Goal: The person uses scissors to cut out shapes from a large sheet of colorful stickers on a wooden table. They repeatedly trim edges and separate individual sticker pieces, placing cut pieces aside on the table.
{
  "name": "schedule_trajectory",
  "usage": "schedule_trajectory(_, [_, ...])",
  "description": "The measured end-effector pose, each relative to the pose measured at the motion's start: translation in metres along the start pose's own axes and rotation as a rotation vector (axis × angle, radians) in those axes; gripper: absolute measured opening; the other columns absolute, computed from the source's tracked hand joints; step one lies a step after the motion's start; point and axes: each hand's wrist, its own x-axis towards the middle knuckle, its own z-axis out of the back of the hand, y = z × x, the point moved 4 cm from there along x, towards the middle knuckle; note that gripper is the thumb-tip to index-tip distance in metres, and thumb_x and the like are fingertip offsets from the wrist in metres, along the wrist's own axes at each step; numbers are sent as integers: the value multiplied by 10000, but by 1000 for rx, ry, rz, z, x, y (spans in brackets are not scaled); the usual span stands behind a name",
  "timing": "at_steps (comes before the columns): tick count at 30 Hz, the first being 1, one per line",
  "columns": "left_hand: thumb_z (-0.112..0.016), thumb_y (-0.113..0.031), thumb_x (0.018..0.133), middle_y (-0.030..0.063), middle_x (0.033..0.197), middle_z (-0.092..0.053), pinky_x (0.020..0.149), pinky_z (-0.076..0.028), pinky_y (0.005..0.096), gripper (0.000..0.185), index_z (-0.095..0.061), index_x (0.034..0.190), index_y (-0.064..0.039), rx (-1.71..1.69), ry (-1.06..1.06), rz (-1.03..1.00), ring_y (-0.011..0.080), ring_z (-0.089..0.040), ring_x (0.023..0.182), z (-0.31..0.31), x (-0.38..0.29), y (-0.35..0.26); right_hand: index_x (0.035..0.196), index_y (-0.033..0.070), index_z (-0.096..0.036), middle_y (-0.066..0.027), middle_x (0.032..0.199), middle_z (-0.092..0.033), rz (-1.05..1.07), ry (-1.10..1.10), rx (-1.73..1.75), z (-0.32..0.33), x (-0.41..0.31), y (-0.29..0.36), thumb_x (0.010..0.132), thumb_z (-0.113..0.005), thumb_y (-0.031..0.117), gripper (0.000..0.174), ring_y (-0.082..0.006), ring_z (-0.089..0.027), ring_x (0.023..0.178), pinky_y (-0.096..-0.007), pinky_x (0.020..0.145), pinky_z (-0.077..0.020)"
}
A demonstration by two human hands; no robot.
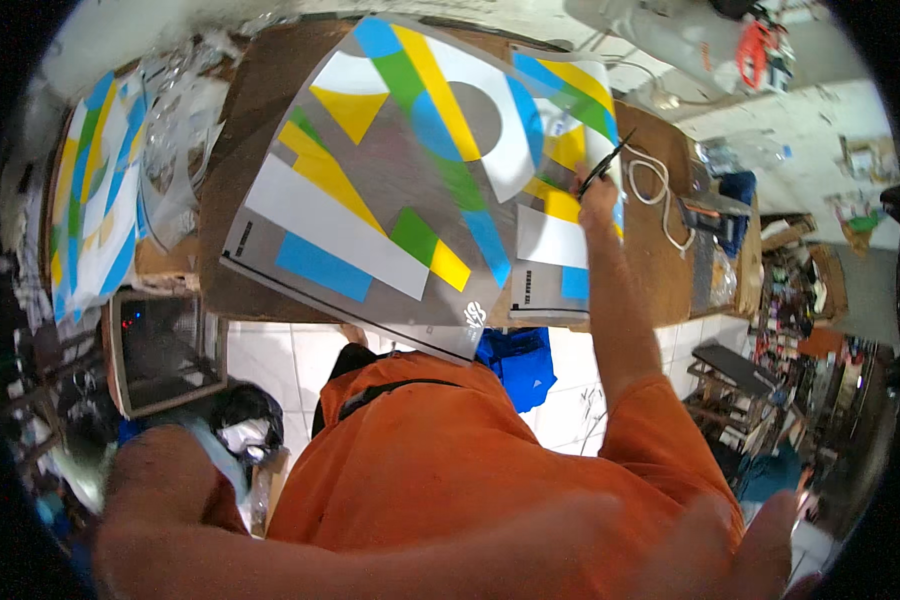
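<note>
My right hand (598, 204) grips a pair of black scissors (607, 163), blades pointing up and away over the right side of the table. Beneath it lies a printed plastic sheet or bag (551, 240) patterned in blue, yellow, green and white. A larger piece with the same pattern (337, 247) is spread across the middle of the table, overlapping the first. Its lower corner hangs past the front edge, against my orange shirt (420, 442). My left arm is bent close beneath the camera; my left hand (667, 551) is blurred, its fingers apart, with nothing visible in it.
The brown table (232, 157) carries clear plastic scraps (187, 127) and another patterned sheet (97, 202) at left. A white cord (664, 187) curls at right. Below stand a wood-framed box (169, 352) and a black bag (259, 420). Blue fabric (517, 367) hangs under the front edge.
</note>
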Motion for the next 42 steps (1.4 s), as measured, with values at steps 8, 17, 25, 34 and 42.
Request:
schedule_trajectory(8, [-758, -75, 811, 121, 917, -725, 786, -549, 374, 203, -730, 1010, -40, -67, 74, -120, 222, -707, 846, 9, -59, -35, 965, 45, -588, -35, 930, -614, 48, -212, -32, 32, -170, -34, 811, -813, 173, 301, -126, -603, 784, -274, 667, -524])
schedule_trajectory(17, [-744, -81, 830, 129, 934, -733, 821, -552, 395, 181, -730, 1004, -35, -169, 105, -108, 225, -716, 873, 13, -111, -52, 889, 82, -548, -38, 939, -619, 58, -256, 76, 29, -286, -75, 822, -807, 108, 269, -103, -593, 694, -247, 617, -507])
schedule_trajectory(25, [-731, -86, 846, 136, 949, -741, 852, -554, 414, 162, -731, 998, -29, -183, 121, -141, 228, -724, 897, 3, -135, -74, 874, 15, -661, 10, 727, -602, 36, -186, -57, 24, -329, -83, 868, -799, 299, 315, -70, -538, 634, -243, 573, -450])
schedule_trajectory(34, [-718, -92, 864, 144, 966, -748, 887, -557, 435, 146, -732, 991, -24, -221, 154, -157, 231, -734, 924, -6, -132, -91, 770, -54, -681, -125, 609, -600, -74, -126, -449, 5, -366, -122, 874, -711, 528, 592, -184, -552, 610, -391, 620, -479])
schedule_trajectory(42, [-712, -122, 873, 155, 1014, -749, 885, -560, 406, 213, -722, 1054, -11, -674, 61, 158, 220, -734, 944, -46, -148, -36, 953, -7, -732, -55, 765, -670, -232, 29, -197, -18, -369, -133, 816, -805, 385, 422, -139, -614, 664, -304, 629, -504])
